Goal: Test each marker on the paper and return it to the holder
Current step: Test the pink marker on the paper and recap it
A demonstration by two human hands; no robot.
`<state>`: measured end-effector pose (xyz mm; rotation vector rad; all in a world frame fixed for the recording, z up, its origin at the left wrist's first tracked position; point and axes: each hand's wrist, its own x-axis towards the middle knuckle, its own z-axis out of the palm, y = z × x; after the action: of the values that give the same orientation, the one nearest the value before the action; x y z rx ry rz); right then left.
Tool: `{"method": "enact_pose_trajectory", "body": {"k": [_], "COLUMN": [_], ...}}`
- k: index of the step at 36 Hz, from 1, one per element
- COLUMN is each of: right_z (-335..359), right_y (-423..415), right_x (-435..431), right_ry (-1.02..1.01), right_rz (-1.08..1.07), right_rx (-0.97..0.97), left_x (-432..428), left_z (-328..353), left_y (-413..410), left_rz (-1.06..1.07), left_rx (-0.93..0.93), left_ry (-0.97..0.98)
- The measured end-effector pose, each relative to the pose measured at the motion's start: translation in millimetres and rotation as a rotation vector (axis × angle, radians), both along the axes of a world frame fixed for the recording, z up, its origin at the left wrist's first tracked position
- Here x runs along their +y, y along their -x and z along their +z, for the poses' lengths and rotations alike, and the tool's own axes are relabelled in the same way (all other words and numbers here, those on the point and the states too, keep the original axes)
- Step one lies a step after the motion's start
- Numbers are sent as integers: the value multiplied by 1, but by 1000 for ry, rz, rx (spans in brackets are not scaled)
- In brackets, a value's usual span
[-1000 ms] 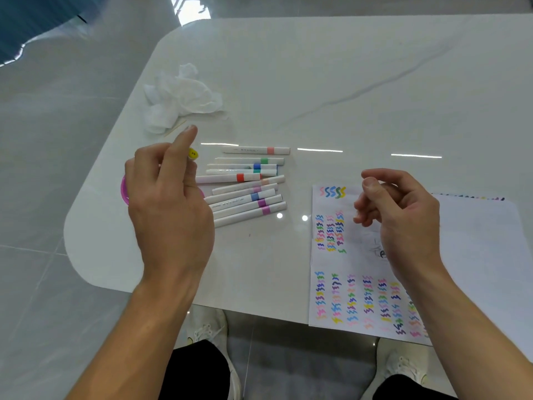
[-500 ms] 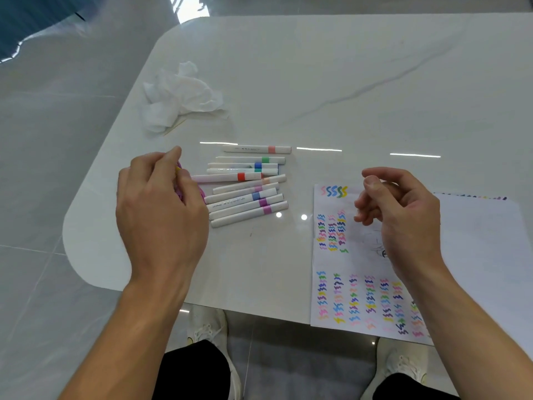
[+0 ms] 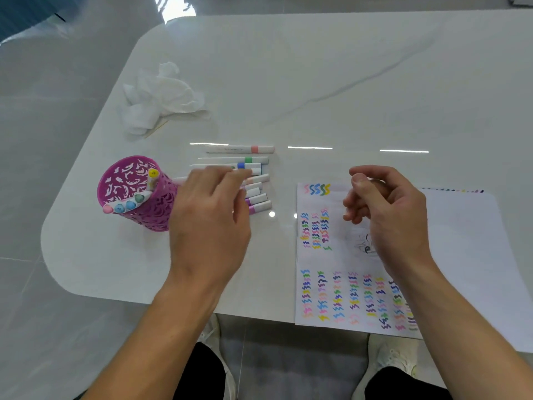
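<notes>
1. Head view: the loose markers (image 3: 256, 160) are laid in a row at the centre of the frame, long axes running left to right.
2. The left hand (image 3: 210, 223) is placed over that row, its fingers (image 3: 227, 176) stretched across the barrels. Whether 1 marker is pinched cannot be told, as the tips are blurred.
3. The right hand (image 3: 389, 209) is held above the paper (image 3: 326, 261) at the right, fingers loosely curled, nothing seen in them.
4. The holder (image 3: 153, 217) is stood just left of the left hand, which is judged nearer for pick and return.
</notes>
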<state>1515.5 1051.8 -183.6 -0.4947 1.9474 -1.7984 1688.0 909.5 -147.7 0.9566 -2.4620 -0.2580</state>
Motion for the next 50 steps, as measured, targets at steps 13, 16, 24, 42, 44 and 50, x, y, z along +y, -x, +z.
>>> {"method": "enact_pose_trajectory", "body": {"k": [13,16,24,42,44,50], "right_z": [-4,-7,-11,10,11,11], "right_y": [8,8,4,-8,-8,-2], "right_x": [5,5,4,7,10,18], "right_ry": [-20,-47,-114,-93,-107,-235], "right_rz": [4,26,93,388,413,402], "right_rx": [-27,-36,-65,9,13,182], "left_x": [4,6,5,39,42,42], "left_z": [-18,-19,-23,1,1,-2], "left_y": [10,12,13,50,53,60], "left_rz": [39,34,20,-213,-200,-183], "left_rx": [-334,-335,-315,327,376,363], "left_ry": [-178,-198,-205,-752,-796,-762]}}
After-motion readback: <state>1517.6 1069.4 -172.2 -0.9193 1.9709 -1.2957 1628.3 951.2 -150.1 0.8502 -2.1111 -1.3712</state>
